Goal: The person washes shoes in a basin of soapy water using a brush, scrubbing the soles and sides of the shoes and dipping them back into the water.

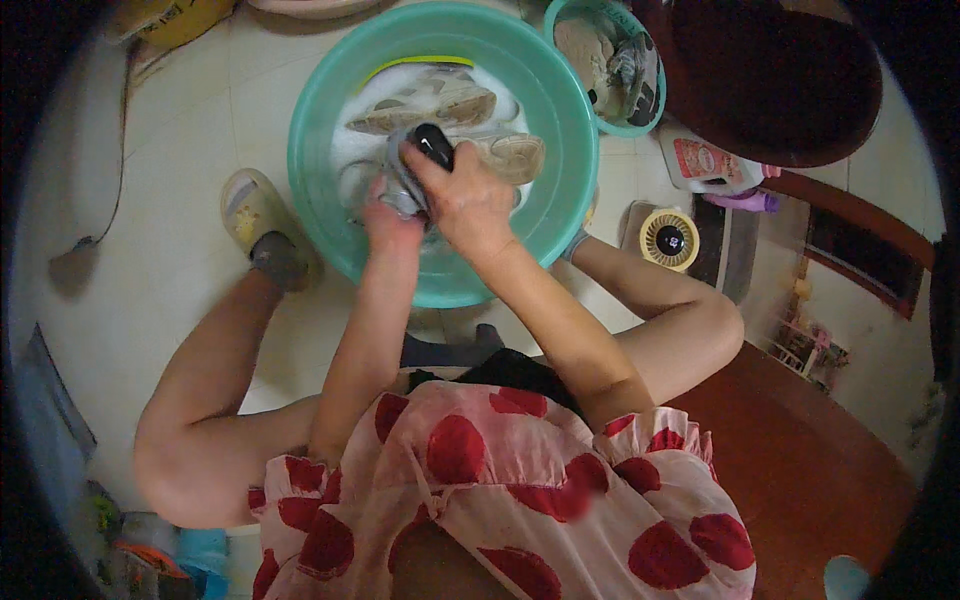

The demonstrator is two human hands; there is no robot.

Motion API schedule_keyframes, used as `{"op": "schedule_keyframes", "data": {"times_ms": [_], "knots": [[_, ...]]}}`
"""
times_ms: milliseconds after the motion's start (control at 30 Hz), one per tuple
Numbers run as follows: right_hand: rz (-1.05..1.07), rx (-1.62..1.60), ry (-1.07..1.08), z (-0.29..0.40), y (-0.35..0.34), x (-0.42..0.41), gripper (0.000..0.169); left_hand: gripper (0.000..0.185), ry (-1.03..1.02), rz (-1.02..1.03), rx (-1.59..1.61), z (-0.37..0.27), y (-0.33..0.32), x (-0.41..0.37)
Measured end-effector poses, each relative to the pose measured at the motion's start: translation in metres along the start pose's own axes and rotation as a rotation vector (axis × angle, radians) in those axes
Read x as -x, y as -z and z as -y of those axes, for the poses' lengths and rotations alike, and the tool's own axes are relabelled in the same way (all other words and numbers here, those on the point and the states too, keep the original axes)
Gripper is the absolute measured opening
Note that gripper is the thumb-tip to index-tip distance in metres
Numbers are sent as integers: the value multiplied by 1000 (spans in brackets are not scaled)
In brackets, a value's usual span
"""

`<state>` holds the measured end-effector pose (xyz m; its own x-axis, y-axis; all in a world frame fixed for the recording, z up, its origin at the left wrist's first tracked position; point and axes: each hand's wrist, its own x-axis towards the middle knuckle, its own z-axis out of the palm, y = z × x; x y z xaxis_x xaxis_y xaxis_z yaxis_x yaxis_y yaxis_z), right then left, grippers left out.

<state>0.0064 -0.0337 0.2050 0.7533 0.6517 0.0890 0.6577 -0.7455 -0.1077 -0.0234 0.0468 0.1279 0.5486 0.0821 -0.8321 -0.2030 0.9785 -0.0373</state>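
Note:
A green plastic basin (559, 217) stands on the floor before me, with white suds and several shoes in it. My right hand (472, 195) grips a black-handled thing, probably a brush (435, 146), against a grey shoe (405, 176). My left hand (390, 217) holds that grey shoe from below, its fingers partly hidden by the shoe and suds. Beyond my hands, a beige shoe (465, 107) lies in the foam on its side. Another pale shoe (517, 156) rests just right of my right hand, sole showing.
A smaller green basin (662, 90) holding shoes touches the large basin's far right side. Farther right are a dark round stool (772, 82), detergent bottle (705, 161) and small yellow fan (670, 240). My slippered foot (251, 210) is left of the basin.

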Motion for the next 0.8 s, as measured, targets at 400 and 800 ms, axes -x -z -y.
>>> {"op": "schedule_keyframes", "data": {"times_ms": [400,800], "knots": [[-91,-258,-220,-30,-70,41,39,37,-83,-91,22,-31,23,-33],[159,-198,-287,-50,-47,25,40,38,89,419,221,-21,2,-54]]}}
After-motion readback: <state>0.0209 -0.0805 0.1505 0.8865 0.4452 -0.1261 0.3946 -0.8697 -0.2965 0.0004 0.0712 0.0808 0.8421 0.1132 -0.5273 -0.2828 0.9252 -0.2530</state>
